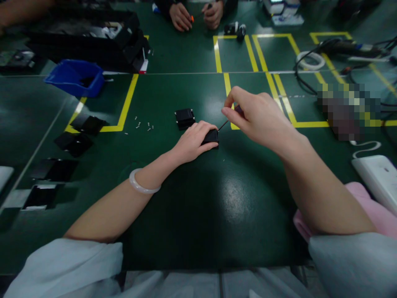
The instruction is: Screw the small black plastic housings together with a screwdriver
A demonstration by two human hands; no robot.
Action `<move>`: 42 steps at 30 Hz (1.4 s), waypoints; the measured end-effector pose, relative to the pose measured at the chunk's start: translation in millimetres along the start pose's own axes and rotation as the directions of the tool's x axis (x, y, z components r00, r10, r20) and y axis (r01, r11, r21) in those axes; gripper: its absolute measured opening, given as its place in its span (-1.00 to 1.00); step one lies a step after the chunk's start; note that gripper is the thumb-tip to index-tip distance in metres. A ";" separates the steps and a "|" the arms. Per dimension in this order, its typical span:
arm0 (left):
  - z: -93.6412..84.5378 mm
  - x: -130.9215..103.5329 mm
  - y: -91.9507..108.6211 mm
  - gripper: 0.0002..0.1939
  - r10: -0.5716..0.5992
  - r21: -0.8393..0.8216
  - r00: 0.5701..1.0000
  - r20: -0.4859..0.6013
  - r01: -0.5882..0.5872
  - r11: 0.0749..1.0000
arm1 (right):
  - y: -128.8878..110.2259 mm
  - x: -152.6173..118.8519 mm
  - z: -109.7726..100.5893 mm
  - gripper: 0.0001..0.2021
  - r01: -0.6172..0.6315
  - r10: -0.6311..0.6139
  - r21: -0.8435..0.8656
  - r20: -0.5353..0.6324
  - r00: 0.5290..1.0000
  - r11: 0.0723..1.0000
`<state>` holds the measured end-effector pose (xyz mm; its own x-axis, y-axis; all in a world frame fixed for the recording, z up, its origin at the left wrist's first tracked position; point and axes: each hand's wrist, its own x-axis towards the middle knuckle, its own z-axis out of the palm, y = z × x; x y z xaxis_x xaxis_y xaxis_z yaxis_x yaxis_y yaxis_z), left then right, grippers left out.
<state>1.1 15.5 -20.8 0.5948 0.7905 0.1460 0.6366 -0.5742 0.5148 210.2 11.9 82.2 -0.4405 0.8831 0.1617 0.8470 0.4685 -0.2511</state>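
The thumb and forefinger of a worker's right hand pinch the handle of a slim dark screwdriver, its thin shaft slanting down to the far right corner of a small black rectangular block. The left hand clasps the block, thumb along the near side and the other fingers, close together, over the far side, pinning it to a glossy dark-green tabletop. A pale, smooth bangle circles the left wrist.

Just beyond the block, to its left, sits a second black block with silvery corners. Farther left of the block, small silver screws lie scattered, and past them a row of flat-sided black pieces runs toward the worker. Beyond the block on the far left stand an open blue plastic bin and stacked black trays. Well to the block's right, a pink cloth lies by the right forearm, next to a white rectangular casing. Straight across the tabletop from the block, a dark-sleeved co-worker's two hands hold a slender object with an orange part; its kind is too blurred to tell.
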 end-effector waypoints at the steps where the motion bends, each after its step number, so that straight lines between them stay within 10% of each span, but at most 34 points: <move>1: 0.0 0.0 0.0 -0.58 -0.001 0.000 1.000 0.001 0.001 1.000 | 0.1 0.0 -0.1 -0.72 -0.001 0.001 0.001 0.003 1.000 1.000; 42: 0.4 0.2 -0.1 -0.56 0.002 0.006 1.000 -0.001 -0.002 1.000 | -0.3 -0.6 1.0 -0.75 0.013 -0.013 -0.017 -0.005 1.000 1.000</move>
<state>1.4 15.7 -21.1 0.5952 0.7898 0.1481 0.6384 -0.5767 0.5098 209.9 11.3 81.2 -0.4498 0.8769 0.1696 0.8464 0.4791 -0.2327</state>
